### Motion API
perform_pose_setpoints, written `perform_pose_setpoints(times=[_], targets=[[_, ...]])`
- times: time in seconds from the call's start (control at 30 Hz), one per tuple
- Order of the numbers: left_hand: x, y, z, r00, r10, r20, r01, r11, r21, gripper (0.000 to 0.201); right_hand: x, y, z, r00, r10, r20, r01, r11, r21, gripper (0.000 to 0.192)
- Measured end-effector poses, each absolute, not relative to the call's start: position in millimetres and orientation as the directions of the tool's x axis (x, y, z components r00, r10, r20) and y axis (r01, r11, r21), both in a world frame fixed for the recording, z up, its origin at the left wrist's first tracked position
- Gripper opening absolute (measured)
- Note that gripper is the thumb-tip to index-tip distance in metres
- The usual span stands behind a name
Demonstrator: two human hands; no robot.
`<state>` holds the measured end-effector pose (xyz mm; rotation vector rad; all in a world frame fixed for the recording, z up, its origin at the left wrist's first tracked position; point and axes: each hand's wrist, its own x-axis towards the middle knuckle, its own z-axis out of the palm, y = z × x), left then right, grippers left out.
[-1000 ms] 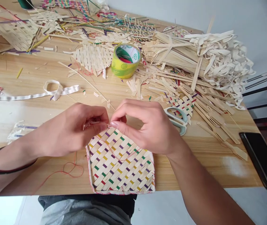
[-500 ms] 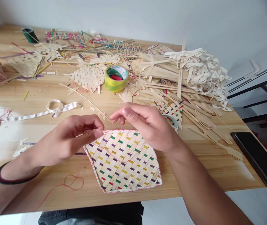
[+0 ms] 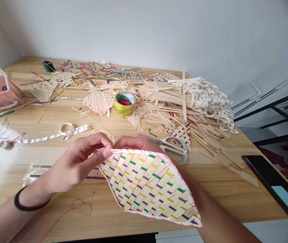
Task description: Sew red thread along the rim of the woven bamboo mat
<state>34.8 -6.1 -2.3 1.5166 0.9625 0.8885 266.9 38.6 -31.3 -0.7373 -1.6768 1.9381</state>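
A woven bamboo mat (image 3: 144, 184) with coloured strips is tilted up towards me. White tape binds its edge, sewn with red thread. My left hand (image 3: 83, 160) pinches the mat's upper left corner between thumb and fingers. Behind the upper edge is my right hand (image 3: 138, 143), its back partly showing and its fingertips hidden by the mat. Whether it grips a needle or the edge does not show. Loose red thread (image 3: 80, 206) trails over the table below the left wrist. Scissors (image 3: 174, 147) lie just beyond the mat's right side.
Yellow tape roll (image 3: 124, 103) stands mid-table, with bamboo strips (image 3: 164, 92) and a white ribbon heap (image 3: 209, 96) behind and right. A phone (image 3: 270, 185) lies at the right edge. White ribbon (image 3: 45, 138) and a pink basket (image 3: 0, 92) are at left.
My right hand has gone from above the mat's top edge to behind it. The mat has tilted up, its right side swinging towards me. The scissors now show fully; the phone screen is partly lit.
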Motion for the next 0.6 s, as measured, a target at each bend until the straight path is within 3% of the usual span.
perform_pose_setpoints(times=[0.1, 0.2, 0.4, 0.6], targets=[[34.8, -8.5, -3.6, 0.423, 0.906, 0.031, 0.078, -0.07, 0.994, 0.023, 264.9, 41.4, -34.8, -0.794, 0.591, -0.141, -0.061, -0.308, -0.949, 0.023], [34.4, -9.9, -5.2, 0.439, 0.898, 0.013, 0.06, -0.043, 0.997, 0.026, 261.9, 42.8, -36.6, -0.786, 0.603, -0.134, -0.09, -0.326, -0.941, 0.022], [37.4, -7.9, -5.9, 0.413, 0.907, 0.081, 0.062, -0.117, 0.991, 0.025, 261.0, 42.9, -36.8, -0.733, 0.679, 0.047, -0.108, -0.048, -0.993, 0.015], [37.7, -7.6, -9.3, 0.404, 0.909, 0.1, 0.07, -0.139, 0.988, 0.025, 267.2, 50.4, -30.1, -0.771, 0.622, 0.136, -0.022, 0.188, -0.982, 0.014]])
